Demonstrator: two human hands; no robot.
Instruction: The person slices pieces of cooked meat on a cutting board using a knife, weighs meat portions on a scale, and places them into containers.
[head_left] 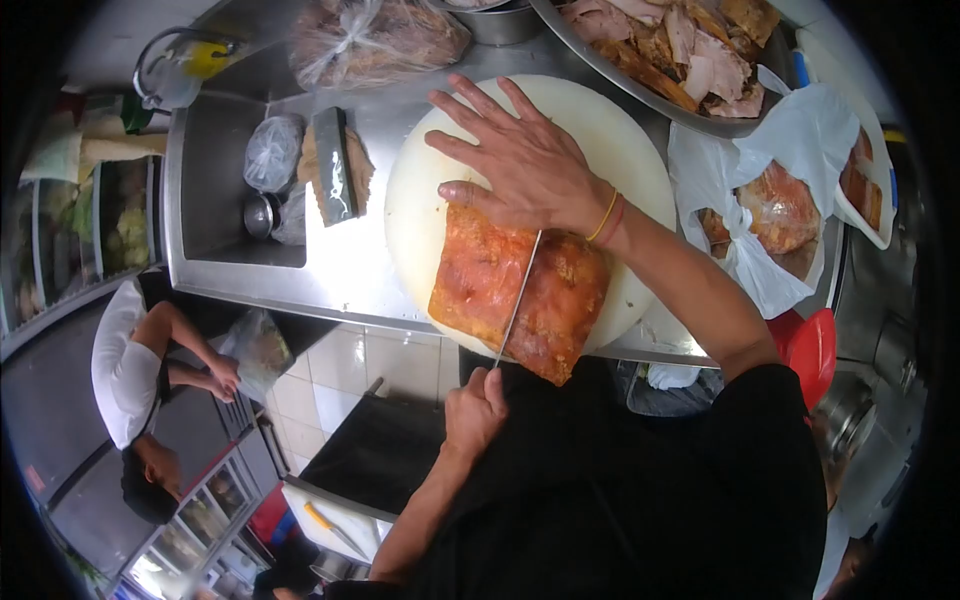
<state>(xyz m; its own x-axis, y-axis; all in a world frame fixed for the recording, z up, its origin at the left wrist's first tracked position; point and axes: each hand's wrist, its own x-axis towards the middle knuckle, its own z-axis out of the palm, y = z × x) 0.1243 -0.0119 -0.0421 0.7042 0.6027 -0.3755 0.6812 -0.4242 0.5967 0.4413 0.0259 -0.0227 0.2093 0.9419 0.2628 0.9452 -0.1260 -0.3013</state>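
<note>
A slab of roasted meat (475,270) with orange-brown skin lies on a round white cutting board (420,200), its lower corner overhanging the near edge. My left hand (474,412) is closed around the handle of a knife (518,294), which the fingers hide. The thin blade runs across the slab, its far end reaching the edge of my right palm. My right hand (525,165) is palm down with fingers spread, its heel over the slab's far edge and its fingers over the board. Yellow and red bands circle that wrist.
A metal tray (640,92) of cut meat stands at the back right, beside white plastic bags (715,165) around more meat. Left of the board are a dark block (335,165) on brown cloth and a sink (215,235). A co-worker (125,350) holds a plastic bag at far left.
</note>
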